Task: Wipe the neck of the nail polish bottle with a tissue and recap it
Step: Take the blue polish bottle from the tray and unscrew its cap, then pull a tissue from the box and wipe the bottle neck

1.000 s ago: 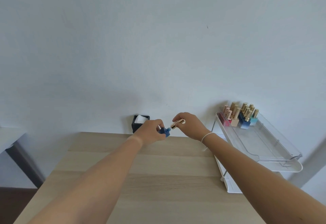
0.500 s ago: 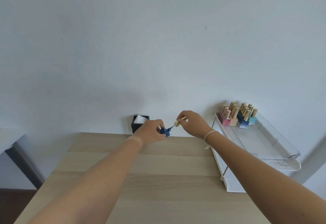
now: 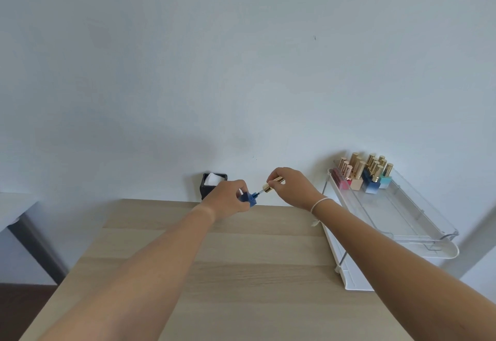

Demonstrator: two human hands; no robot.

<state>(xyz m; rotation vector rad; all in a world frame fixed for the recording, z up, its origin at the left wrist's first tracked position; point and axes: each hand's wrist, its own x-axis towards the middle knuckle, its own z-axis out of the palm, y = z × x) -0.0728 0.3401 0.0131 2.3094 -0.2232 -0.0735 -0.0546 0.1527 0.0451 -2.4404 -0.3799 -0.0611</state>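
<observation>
While uncapped at the far table edge, blue nail polish bottle (image 3: 248, 198) clenched by left hand (image 3: 228, 201), gold brush cap (image 3: 271, 184) pinched by right hand (image 3: 291, 187); tissue (image 3: 213, 178) untouched, wiping and recapping left.

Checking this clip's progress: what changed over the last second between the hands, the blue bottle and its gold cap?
The right hand drew the gold cap off the blue bottle and away to the right, so the brush stem now shows between them. The left hand kept its grip on the bottle in the same spot. The tissue box and the rack of bottles stayed put.
</observation>
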